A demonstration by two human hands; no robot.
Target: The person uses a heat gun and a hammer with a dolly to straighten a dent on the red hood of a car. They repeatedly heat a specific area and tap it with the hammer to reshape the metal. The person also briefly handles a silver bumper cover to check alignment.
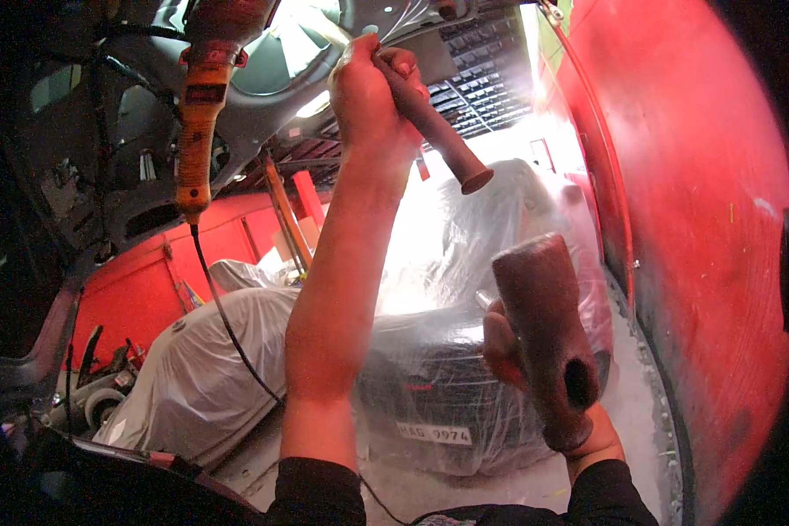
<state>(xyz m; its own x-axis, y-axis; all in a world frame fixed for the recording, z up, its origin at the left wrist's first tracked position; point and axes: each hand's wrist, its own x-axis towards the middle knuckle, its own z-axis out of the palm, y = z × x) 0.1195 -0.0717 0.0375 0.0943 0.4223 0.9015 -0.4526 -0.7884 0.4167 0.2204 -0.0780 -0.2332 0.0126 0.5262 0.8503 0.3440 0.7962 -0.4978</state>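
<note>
My left hand (375, 92) is raised in front of the car's dark panel overhead, fingers wrapped round a thick, rusty metal bar (434, 131). Its flared, flattened end slants down to the right; whatever its upper end touches is hard to make out. Lower right, my right hand (505, 346) is closed on a hammer (539, 302), whose brown, worn head faces me and hides most of the fingers and the handle. An oval hole shows in the head's side. Hammer and bar are apart.
An orange power tool (203, 131) hangs at upper left, its black cable (237, 337) trailing down. The dark car panel (136, 79) spans above. Ahead stands a car wrapped in clear plastic (438, 359); a grey-covered shape (210, 359) lies left. A red wall (701, 219) curves along the right.
</note>
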